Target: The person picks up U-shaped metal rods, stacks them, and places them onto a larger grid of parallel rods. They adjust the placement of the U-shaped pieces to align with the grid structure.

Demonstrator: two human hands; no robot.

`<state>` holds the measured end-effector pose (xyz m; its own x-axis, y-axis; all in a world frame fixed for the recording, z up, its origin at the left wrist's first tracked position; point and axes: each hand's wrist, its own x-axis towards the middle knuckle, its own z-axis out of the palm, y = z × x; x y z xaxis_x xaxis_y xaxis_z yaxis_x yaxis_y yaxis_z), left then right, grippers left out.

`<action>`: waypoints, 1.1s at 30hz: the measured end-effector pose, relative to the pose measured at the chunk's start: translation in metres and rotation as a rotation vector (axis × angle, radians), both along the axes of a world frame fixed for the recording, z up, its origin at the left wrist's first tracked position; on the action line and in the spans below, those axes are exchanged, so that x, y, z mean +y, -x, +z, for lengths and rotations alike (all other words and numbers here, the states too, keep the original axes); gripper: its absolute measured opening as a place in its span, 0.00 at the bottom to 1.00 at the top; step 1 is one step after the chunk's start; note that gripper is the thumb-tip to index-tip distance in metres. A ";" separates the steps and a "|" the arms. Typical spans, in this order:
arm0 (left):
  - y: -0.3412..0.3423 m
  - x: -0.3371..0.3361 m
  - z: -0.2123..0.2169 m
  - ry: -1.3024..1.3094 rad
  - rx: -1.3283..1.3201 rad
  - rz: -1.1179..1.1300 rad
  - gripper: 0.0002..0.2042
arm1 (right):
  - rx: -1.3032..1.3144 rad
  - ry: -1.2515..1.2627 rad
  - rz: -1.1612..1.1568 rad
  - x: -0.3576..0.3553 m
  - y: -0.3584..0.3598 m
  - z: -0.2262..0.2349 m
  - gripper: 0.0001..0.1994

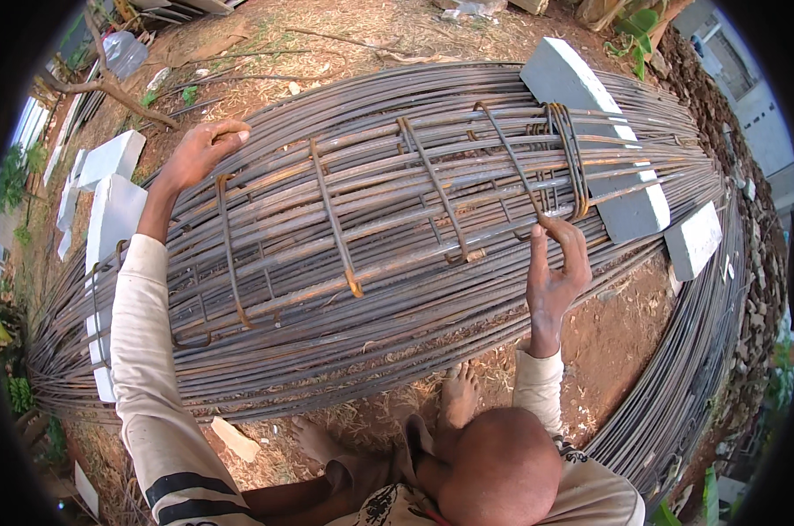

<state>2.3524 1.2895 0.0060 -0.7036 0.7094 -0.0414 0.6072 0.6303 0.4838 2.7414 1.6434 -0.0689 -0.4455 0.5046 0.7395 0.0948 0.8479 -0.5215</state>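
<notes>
An outdoor building site, by the look of it: long bundles of rusty rebar [397, 289] lie across bare red dirt [616, 333] (straw scattered about), with pale concrete blocks [590, 131] around.
</notes>
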 end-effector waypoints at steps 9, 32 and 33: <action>-0.029 0.264 -0.024 0.003 -0.056 -0.242 0.25 | -0.231 0.312 -0.084 0.039 -0.009 -0.018 0.14; -0.053 0.423 -0.049 -0.113 -0.218 -0.363 0.24 | 0.116 0.708 -0.163 0.105 -0.035 -0.055 0.15; -0.057 0.441 -0.048 -0.085 -0.189 -0.345 0.25 | 0.152 0.842 -0.106 0.113 -0.036 -0.059 0.16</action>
